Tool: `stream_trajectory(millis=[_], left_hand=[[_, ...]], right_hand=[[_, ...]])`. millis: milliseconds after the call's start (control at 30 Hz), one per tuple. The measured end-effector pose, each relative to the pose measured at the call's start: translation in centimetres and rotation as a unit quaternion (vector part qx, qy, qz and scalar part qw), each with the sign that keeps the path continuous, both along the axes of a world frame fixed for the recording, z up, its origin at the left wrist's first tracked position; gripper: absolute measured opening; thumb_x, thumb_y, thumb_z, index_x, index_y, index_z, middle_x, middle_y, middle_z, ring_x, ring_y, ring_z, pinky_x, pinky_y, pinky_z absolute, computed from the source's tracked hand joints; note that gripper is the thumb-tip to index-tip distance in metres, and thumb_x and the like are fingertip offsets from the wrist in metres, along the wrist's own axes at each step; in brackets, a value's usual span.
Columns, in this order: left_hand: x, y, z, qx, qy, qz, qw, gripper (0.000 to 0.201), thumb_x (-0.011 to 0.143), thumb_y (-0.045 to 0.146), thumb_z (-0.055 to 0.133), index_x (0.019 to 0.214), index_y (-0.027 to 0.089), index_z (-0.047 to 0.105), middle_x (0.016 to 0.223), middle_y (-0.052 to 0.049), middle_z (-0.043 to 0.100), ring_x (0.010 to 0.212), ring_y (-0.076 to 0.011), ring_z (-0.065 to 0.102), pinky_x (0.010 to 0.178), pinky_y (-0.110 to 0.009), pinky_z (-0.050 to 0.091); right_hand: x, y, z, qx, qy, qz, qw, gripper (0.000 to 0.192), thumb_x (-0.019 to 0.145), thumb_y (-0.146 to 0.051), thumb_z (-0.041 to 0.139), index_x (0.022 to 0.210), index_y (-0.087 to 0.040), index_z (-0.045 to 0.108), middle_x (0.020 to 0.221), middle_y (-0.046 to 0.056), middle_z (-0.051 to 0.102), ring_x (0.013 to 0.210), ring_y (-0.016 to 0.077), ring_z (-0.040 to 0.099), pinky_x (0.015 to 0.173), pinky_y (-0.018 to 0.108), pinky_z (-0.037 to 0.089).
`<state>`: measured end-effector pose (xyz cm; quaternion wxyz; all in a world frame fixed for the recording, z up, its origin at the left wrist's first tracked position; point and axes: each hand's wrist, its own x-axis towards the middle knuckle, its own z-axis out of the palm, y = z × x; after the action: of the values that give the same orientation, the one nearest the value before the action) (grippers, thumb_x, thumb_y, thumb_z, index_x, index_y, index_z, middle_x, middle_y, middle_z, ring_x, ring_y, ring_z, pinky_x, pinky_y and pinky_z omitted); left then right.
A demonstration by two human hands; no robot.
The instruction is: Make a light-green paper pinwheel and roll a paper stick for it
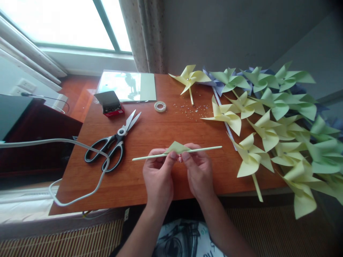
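Between both hands I see a thin pale green paper stick, lying almost level, its right end slightly higher. A small pointed flap of green paper rises from its middle. My left hand is closed on the left part of the stick, thumb pressing near the flap. My right hand is closed on it just to the right, thumb close to the other thumb. The fingertips behind the paper are partly hidden. Both hands are above the table near its front edge.
Open scissors lie left of my hands, with a white cable crossing their handle. Behind are a small open box, a tape roll, and green sheets in a clear sleeve. Many paper pinwheels crowd the right side of the wooden table.
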<state>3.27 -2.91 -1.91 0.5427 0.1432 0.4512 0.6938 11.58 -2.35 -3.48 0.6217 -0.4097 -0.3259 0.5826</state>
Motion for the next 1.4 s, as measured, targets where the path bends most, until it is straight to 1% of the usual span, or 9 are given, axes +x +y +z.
stream_trajectory(millis=[67, 200, 467, 567, 700, 800, 1100, 1233, 1400], left_hand=[[-0.08, 0.09, 0.00, -0.002, 0.002, -0.001, 1.000, 0.026, 0.069, 0.025, 0.092, 0.077, 0.017, 0.069, 0.073, 0.003, 0.072, 0.067, -0.0091, 0.068, 0.070, -0.018, 0.055], [-0.16, 0.04, -0.05, 0.016, 0.021, -0.018, 0.999, 0.023, 0.074, 0.024, 0.089, 0.074, 0.017, 0.067, 0.073, 0.003, 0.071, 0.071, -0.0092, 0.067, 0.073, -0.018, 0.054], [-0.12, -0.37, -0.29, 0.066, 0.071, -0.052, 0.994, 0.014, 0.078, 0.014, 0.084, 0.084, 0.020, 0.073, 0.087, 0.001, 0.074, 0.088, -0.0121, 0.070, 0.083, -0.022, 0.056], [-0.14, -0.30, -0.28, 0.058, 0.061, -0.046, 0.995, 0.013, 0.078, 0.015, 0.085, 0.082, 0.019, 0.073, 0.086, 0.000, 0.075, 0.083, -0.0121, 0.070, 0.080, -0.022, 0.057], [-0.19, -0.16, -0.09, 0.037, 0.033, -0.031, 0.998, 0.015, 0.077, 0.020, 0.087, 0.079, 0.018, 0.072, 0.081, 0.000, 0.074, 0.073, -0.0105, 0.069, 0.073, -0.021, 0.057], [-0.21, -0.14, 0.04, 0.031, 0.024, -0.024, 0.999, 0.017, 0.076, 0.022, 0.087, 0.075, 0.017, 0.071, 0.077, 0.001, 0.073, 0.069, -0.0096, 0.068, 0.069, -0.019, 0.056], [-0.56, -0.59, -0.31, 0.062, 0.056, -0.073, 0.994, 0.011, 0.080, 0.015, 0.083, 0.083, 0.020, 0.073, 0.086, 0.001, 0.075, 0.079, -0.0099, 0.070, 0.078, -0.019, 0.056], [-0.61, -0.66, -0.58, 0.087, 0.075, -0.063, 0.991, 0.013, 0.081, 0.012, 0.082, 0.085, 0.021, 0.073, 0.087, 0.001, 0.074, 0.083, -0.0100, 0.069, 0.080, -0.018, 0.056], [-0.49, -0.66, -0.42, 0.095, 0.076, -0.042, 0.992, 0.013, 0.080, 0.012, 0.082, 0.083, 0.020, 0.073, 0.083, 0.001, 0.073, 0.078, -0.0100, 0.069, 0.076, -0.019, 0.057]], right_hand=[[-0.05, -0.06, 0.00, 0.005, -0.003, 0.000, 1.000, 0.006, 0.089, -0.026, 0.077, 0.094, -0.024, 0.074, 0.084, -0.003, 0.067, 0.075, 0.0123, 0.061, 0.072, 0.024, 0.049], [-0.15, -0.09, 0.08, 0.002, -0.012, -0.003, 1.000, 0.006, 0.091, -0.026, 0.075, 0.086, -0.023, 0.071, 0.079, -0.003, 0.066, 0.073, 0.0121, 0.061, 0.070, 0.024, 0.049], [0.00, 0.16, 0.09, -0.006, -0.014, -0.036, 0.999, 0.016, 0.090, -0.029, 0.076, 0.079, -0.021, 0.066, 0.075, -0.003, 0.063, 0.073, 0.0124, 0.058, 0.070, 0.025, 0.048], [0.05, 0.15, -0.01, -0.001, -0.013, -0.027, 1.000, 0.013, 0.091, -0.027, 0.075, 0.081, -0.022, 0.069, 0.076, -0.003, 0.063, 0.073, 0.0117, 0.059, 0.071, 0.024, 0.048], [0.06, -0.05, -0.05, 0.019, -0.003, 0.002, 1.000, 0.001, 0.091, -0.025, 0.075, 0.093, -0.025, 0.074, 0.088, -0.002, 0.067, 0.078, 0.0125, 0.062, 0.074, 0.025, 0.051], [0.05, -0.15, 0.07, 0.030, -0.006, 0.013, 0.999, 0.001, 0.090, -0.024, 0.075, 0.091, -0.025, 0.075, 0.089, -0.001, 0.066, 0.079, 0.0135, 0.062, 0.071, 0.025, 0.051], [0.04, 0.05, 0.47, 0.037, -0.019, -0.027, 0.999, 0.009, 0.091, -0.024, 0.075, 0.083, -0.023, 0.071, 0.078, -0.003, 0.064, 0.071, 0.0121, 0.060, 0.068, 0.025, 0.049], [0.05, 0.03, 0.50, 0.035, -0.021, -0.022, 0.999, 0.015, 0.090, -0.028, 0.076, 0.078, -0.022, 0.069, 0.076, -0.003, 0.062, 0.071, 0.0125, 0.058, 0.068, 0.026, 0.047], [0.05, -0.02, 0.23, 0.030, -0.053, -0.026, 0.998, 0.024, 0.089, -0.033, 0.076, 0.072, -0.021, 0.064, 0.071, -0.003, 0.058, 0.068, 0.0128, 0.053, 0.066, 0.027, 0.043]])
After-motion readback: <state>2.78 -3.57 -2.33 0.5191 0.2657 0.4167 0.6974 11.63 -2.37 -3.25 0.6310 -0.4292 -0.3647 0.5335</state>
